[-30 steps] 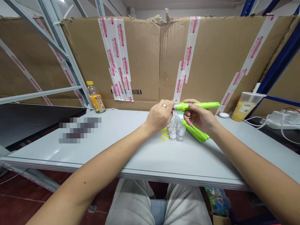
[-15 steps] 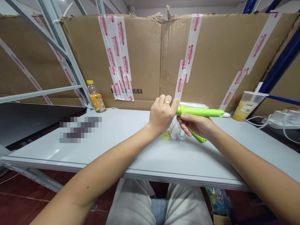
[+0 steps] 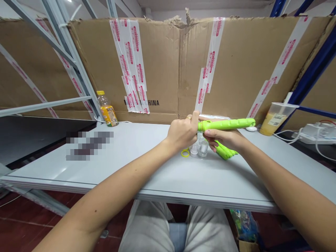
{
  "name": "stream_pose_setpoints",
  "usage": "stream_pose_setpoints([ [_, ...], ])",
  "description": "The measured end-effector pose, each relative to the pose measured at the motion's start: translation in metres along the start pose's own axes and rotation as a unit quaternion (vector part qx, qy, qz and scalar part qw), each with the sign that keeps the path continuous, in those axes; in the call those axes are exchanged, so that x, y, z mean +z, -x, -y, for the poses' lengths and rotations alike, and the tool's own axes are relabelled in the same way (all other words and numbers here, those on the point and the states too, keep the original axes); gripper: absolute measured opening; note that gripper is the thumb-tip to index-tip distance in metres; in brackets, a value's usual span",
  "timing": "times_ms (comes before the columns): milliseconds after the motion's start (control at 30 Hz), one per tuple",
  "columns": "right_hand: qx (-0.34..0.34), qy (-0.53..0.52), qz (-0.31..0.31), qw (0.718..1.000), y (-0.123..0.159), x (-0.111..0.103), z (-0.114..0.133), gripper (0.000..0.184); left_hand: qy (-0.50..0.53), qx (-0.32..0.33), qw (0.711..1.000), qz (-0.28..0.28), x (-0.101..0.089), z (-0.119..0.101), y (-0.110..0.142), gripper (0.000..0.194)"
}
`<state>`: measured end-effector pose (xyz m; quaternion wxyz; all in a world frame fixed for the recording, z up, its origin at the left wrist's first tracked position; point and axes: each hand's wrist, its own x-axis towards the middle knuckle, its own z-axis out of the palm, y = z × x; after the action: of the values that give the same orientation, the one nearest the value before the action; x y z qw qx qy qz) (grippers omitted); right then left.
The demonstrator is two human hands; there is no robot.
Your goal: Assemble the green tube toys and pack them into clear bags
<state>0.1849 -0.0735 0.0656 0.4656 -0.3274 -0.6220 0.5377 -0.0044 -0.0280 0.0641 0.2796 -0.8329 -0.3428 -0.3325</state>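
Note:
A bright green plastic handle (image 3: 228, 124), tube-shaped with finger ridges, is held level above the table. My left hand (image 3: 182, 131), with a ring on one finger, is closed around its left end and covers that tip. From below, my right hand (image 3: 223, 136) grips the handle with the thumb along its near side. Beneath my hands are small clear plastic pieces (image 3: 203, 149) and a yellow ring (image 3: 185, 153). More green handles (image 3: 225, 152) lie on the table under my right hand.
A white table (image 3: 126, 154) spans the view, backed by a tall cardboard sheet (image 3: 162, 63). An orange-labelled bottle (image 3: 109, 113) stands at the back left. On the right are a drink cup with a straw (image 3: 274, 120), a white power strip (image 3: 315, 134) and a small white object (image 3: 251, 129).
The green handle's right end has risen slightly and turned. My left hand has rotated around the other end, its knuckles now lower. My right hand has shifted slightly right.

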Motion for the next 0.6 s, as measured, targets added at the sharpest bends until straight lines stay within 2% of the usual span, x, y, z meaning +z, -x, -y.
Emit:
stream_pose_setpoints([
  [200,-0.032,0.074,0.04,0.996,0.006,-0.003,0.01,0.038,0.03,-0.017,0.997,0.072,-0.019,-0.007,-0.004,0.053],
  [367,-0.014,0.086,0.035,0.996,0.009,0.0,0.021,0.048,0.152,-0.005,0.979,0.138,-0.03,0.001,-0.007,0.055],
  [433,-0.007,0.096,0.053,0.994,0.009,0.001,0.022,0.047,0.248,0.023,0.953,0.172,-0.033,0.01,-0.007,0.056],
  [500,-0.016,0.118,0.086,0.989,0.008,0.002,0.022,0.043,0.352,0.057,0.911,0.205,-0.035,0.018,-0.008,0.06],
  [600,-0.035,0.149,0.113,0.982,0.007,0.004,0.019,0.038,0.436,0.065,0.864,0.243,-0.037,0.027,-0.01,0.065],
])
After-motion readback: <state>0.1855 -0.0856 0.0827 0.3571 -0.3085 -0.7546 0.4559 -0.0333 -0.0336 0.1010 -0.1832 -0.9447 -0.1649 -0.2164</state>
